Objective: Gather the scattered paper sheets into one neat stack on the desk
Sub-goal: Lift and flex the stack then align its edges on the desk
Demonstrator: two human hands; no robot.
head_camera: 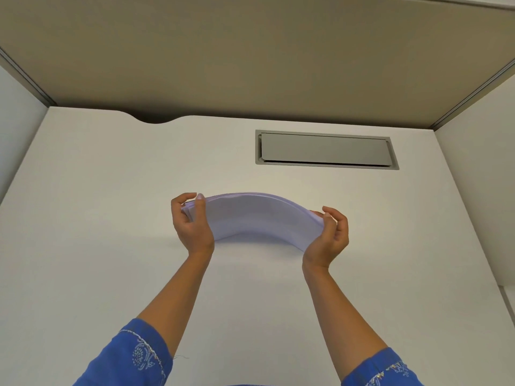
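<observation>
A stack of white paper sheets (256,215) is held over the middle of the white desk (97,218), bowed upward in an arch. My left hand (192,221) grips its left end, thumb on top and fingers underneath. My right hand (328,235) grips its right end the same way. The lower edge of the stack seems to touch or hover just above the desk surface; I cannot tell which. No loose sheets lie elsewhere on the desk.
A grey cable-tray lid (326,150) is set into the desk at the back right. A curved cut-out (156,119) notches the desk's far edge. Beige partition panels (250,57) enclose the back, with white side walls left and right.
</observation>
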